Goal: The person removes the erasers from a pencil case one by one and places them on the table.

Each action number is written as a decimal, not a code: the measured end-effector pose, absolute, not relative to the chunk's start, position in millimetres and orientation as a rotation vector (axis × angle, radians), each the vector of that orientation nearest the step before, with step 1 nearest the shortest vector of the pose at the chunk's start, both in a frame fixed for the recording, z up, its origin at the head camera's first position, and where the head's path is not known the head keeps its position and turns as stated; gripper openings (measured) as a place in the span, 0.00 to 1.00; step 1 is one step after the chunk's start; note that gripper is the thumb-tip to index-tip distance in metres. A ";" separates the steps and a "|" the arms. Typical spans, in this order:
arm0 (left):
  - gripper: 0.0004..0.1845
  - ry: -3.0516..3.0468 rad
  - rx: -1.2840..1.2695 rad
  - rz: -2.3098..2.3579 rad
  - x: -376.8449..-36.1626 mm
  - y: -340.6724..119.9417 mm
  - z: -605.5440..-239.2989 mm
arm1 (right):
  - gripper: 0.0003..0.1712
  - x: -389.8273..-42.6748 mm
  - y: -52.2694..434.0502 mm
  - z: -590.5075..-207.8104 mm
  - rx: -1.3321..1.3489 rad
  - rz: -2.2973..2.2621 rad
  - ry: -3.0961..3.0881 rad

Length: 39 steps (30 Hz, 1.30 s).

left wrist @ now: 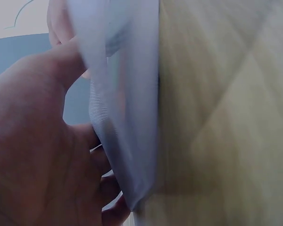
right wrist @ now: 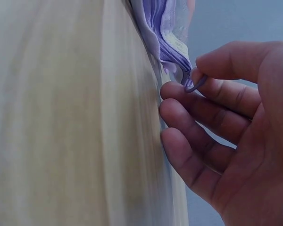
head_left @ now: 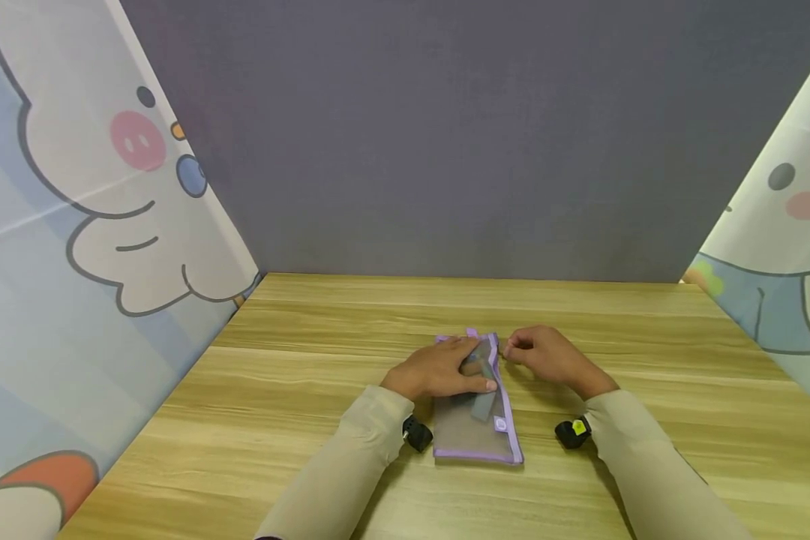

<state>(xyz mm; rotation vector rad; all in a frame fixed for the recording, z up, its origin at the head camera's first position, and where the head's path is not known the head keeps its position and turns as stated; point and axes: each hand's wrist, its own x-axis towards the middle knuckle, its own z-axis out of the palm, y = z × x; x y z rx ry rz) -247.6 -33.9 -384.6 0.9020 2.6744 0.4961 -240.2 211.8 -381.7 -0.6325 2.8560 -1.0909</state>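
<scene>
A mesh zip pouch (head_left: 455,435) with purple edging lies flat on the table. Through its mesh shows a greyish flat object (head_left: 484,403), partly covered by my left hand (head_left: 439,369); its kind is unclear. That hand rests on the pouch's upper half with fingers extended and thumb spread towards the zip. At the pouch's far right corner, my right hand (head_left: 550,356) pinches a small looped zip pull (right wrist: 196,84) between thumb and index finger. Its other fingers curl loosely. The purple zip (right wrist: 167,47) runs along the pouch's right side.
The wood-grain table (head_left: 297,420) extends around the pouch. A dark grey panel (head_left: 432,142) rises at its back edge. Cartoon-printed sheets (head_left: 40,315) hang at the left and right. Each wrist wears a black strapped device (head_left: 416,433).
</scene>
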 end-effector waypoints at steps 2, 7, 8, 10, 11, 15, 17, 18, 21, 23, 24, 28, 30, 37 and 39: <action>0.54 2.675 0.903 0.491 -248.6 -32.4 -383.8 | 0.08 -240.3 212.9 -380.7 -0.640 -1.095 2.864; 0.53 2.697 0.925 0.475 -250.8 -28.5 -384.3 | 0.09 -241.0 216.2 -382.1 -0.617 -1.141 2.847; 0.52 2.703 0.938 0.473 -250.8 -27.5 -384.1 | 0.09 -241.2 217.0 -383.1 -0.600 -1.152 2.841; 0.52 2.716 0.972 0.456 -250.4 -25.6 -383.2 | 0.09 -241.5 218.2 -385.0 -0.570 -1.172 2.828; 0.52 2.718 0.987 0.447 -250.0 -24.7 -382.3 | 0.10 -241.7 218.7 -386.0 -0.559 -1.183 2.816; 0.51 2.732 1.011 0.408 -250.7 -24.4 -379.4 | 0.10 -243.9 217.7 -388.6 -0.572 -1.207 2.784; 0.51 2.733 1.003 0.400 -251.1 -25.2 -377.9 | 0.11 -244.8 216.0 -388.9 -0.586 -1.211 2.775; 0.51 2.736 0.998 0.391 -251.4 -25.3 -377.0 | 0.11 -245.4 215.4 -389.1 -0.592 -1.205 2.780; 0.51 2.750 0.975 0.357 -251.1 -25.2 -375.3 | 0.10 -246.3 213.1 -389.1 -0.597 -1.171 2.808; 0.51 2.762 0.953 0.331 -250.4 -24.9 -376.3 | 0.10 -246.5 211.8 -389.4 -0.601 -1.139 2.830; 0.51 2.769 0.950 0.316 -250.4 -24.7 -377.5 | 0.10 -246.4 211.4 -389.6 -0.610 -1.123 2.840; 0.53 2.791 0.950 0.295 -252.2 -23.7 -384.0 | 0.10 -244.5 210.8 -389.4 -0.628 -1.070 2.869; 0.54 2.796 0.949 0.294 -253.3 -23.7 -386.1 | 0.10 -243.2 210.7 -388.6 -0.646 -1.040 2.886; 0.54 2.783 0.933 0.304 -254.4 -25.2 -385.5 | 0.11 -240.3 209.0 -385.0 -0.675 -0.990 2.904; 0.55 2.780 0.930 0.312 -254.2 -25.8 -385.0 | 0.11 -239.9 208.3 -384.4 -0.684 -0.990 2.896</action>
